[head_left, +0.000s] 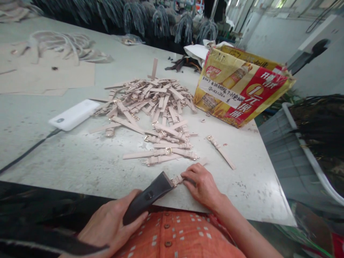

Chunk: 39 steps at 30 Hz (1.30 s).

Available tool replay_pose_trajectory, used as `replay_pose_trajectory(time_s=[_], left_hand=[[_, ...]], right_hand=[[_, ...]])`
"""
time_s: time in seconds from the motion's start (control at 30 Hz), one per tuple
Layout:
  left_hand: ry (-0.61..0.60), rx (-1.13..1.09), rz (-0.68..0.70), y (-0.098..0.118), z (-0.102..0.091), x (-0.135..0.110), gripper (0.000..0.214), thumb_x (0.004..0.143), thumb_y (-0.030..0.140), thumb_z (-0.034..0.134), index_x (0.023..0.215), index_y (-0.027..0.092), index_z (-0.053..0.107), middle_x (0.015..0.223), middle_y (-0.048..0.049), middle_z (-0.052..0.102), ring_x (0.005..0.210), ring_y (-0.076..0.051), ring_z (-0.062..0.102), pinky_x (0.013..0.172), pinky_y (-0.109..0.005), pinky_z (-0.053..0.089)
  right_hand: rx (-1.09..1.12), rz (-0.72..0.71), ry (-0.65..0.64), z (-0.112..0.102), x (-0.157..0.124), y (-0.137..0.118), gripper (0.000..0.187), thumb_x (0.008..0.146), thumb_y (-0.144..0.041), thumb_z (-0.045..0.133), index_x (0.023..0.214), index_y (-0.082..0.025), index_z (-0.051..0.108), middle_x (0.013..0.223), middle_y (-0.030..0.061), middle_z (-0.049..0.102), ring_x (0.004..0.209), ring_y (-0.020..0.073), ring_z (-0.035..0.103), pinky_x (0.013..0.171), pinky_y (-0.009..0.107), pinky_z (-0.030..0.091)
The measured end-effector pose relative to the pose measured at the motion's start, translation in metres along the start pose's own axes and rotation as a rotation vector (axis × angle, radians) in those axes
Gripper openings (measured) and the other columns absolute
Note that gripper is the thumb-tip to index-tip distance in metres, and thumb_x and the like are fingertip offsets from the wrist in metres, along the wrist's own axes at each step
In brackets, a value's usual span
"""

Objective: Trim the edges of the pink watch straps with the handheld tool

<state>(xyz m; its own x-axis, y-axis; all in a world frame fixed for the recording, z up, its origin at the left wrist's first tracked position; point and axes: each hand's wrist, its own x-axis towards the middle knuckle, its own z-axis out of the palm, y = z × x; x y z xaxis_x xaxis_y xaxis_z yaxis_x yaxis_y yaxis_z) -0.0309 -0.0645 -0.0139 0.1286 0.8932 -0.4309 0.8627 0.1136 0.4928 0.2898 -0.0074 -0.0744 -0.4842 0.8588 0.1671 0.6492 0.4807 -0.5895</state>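
Observation:
My left hand point(115, 218) is closed around a black electric clipper point(147, 197), its broad head pointing up and to the right. The head meets the buckle end of a short beige buckle strap point(177, 180). Pinched in my right hand point(200, 184) is that strap, whose plain end sticks out past the fingers. Just beyond both hands lies a large pile of similar buckle straps point(150, 98), with gold-coloured buckles. One single strap point(221, 152) rests apart, to the right of the pile.
A yellow and red cardboard box point(223, 86) stands at the table's right. A white device with a black cable point(76, 114) lies left of the pile. Beige sheets point(72, 77) and bundled straps point(64, 44) lie far left. A grey bin point(285, 143) stands beyond the right edge.

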Motion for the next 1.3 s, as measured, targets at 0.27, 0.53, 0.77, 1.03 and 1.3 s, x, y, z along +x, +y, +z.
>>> replay_pose_trajectory(time_s=[0.27, 0.53, 0.77, 1.03, 1.3], left_hand=[[-0.246, 0.153, 0.003, 0.039, -0.015, 0.014, 0.028, 0.101, 0.042, 0.051, 0.110, 0.029, 0.074, 0.101, -0.0079, 0.089, 0.097, -0.032, 0.087, 0.084, -0.036, 0.058], [-0.268, 0.205, -0.006, 0.060, -0.010, 0.025, 0.021, 0.105, 0.037, 0.051, 0.110, 0.028, 0.069, 0.097, -0.0063, 0.087, 0.094, -0.030, 0.087, 0.081, -0.035, 0.052], [-0.261, 0.218, -0.041, 0.037, -0.010, 0.023, 0.020, 0.106, 0.039, 0.052, 0.115, 0.029, 0.067, 0.098, -0.0046, 0.088, 0.093, -0.028, 0.087, 0.077, -0.032, 0.051], [-0.261, 0.206, -0.040, 0.060, -0.010, 0.031, 0.016, 0.107, 0.035, 0.054, 0.114, 0.027, 0.066, 0.093, -0.0053, 0.085, 0.089, -0.030, 0.085, 0.077, -0.033, 0.047], [-0.205, 0.120, 0.021, 0.044, -0.006, 0.037, 0.022, 0.102, 0.045, 0.054, 0.111, 0.029, 0.067, 0.091, -0.0044, 0.085, 0.087, -0.030, 0.084, 0.075, -0.033, 0.048]], right_hand=[[-0.113, -0.026, -0.209, -0.020, 0.019, -0.003, 0.023, 0.097, -0.008, 0.076, 0.110, -0.024, 0.086, 0.107, 0.0074, 0.083, 0.101, 0.0254, 0.075, 0.086, 0.034, 0.055], [-0.077, -0.109, -0.278, -0.031, 0.033, 0.008, 0.026, 0.091, -0.003, 0.071, 0.105, -0.020, 0.085, 0.101, 0.0071, 0.084, 0.100, 0.0256, 0.076, 0.094, 0.038, 0.051], [0.019, -0.128, -0.279, -0.032, 0.036, 0.024, 0.035, 0.086, 0.003, 0.068, 0.106, -0.020, 0.084, 0.114, 0.0087, 0.081, 0.103, 0.0242, 0.074, 0.095, 0.035, 0.054], [0.148, -0.135, -0.282, -0.032, 0.042, 0.034, 0.031, 0.091, 0.001, 0.070, 0.106, -0.021, 0.086, 0.116, 0.0081, 0.079, 0.102, 0.0222, 0.075, 0.092, 0.031, 0.057], [0.217, -0.106, -0.223, -0.027, 0.037, 0.031, 0.041, 0.083, 0.005, 0.067, 0.109, -0.020, 0.086, 0.117, 0.0086, 0.078, 0.104, 0.0232, 0.074, 0.096, 0.033, 0.059]])
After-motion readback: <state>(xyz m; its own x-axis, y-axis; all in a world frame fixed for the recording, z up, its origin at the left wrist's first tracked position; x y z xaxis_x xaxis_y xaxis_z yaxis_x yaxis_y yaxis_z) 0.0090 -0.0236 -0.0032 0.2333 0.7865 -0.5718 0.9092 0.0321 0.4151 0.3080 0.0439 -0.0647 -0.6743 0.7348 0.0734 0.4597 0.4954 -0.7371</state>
